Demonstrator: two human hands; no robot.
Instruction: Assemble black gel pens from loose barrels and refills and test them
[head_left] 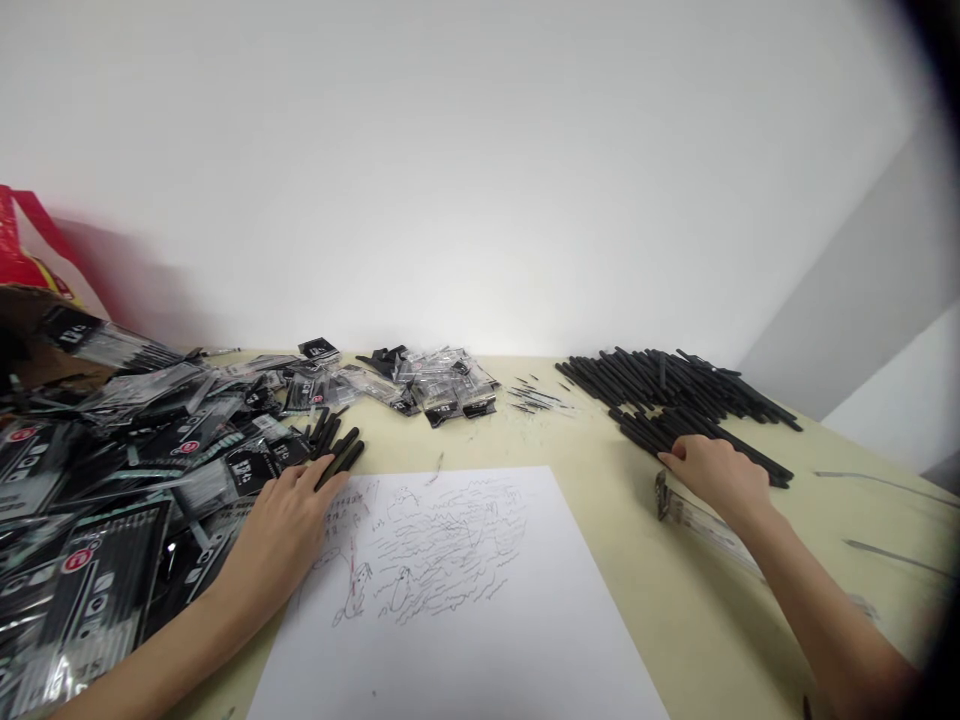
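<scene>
Though mostly illegible, red-badged labels near left hand at black pens (grip unclear; right hand likewise)

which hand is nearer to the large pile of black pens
Right. The right hand is at the near edge of the large pile of black pens; the left hand is across the paper.

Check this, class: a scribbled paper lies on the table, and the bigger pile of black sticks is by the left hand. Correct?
No: the head view shows the bigger pile of black sticks by the right hand, not the left hand. The scribbled paper is on the table.
</scene>
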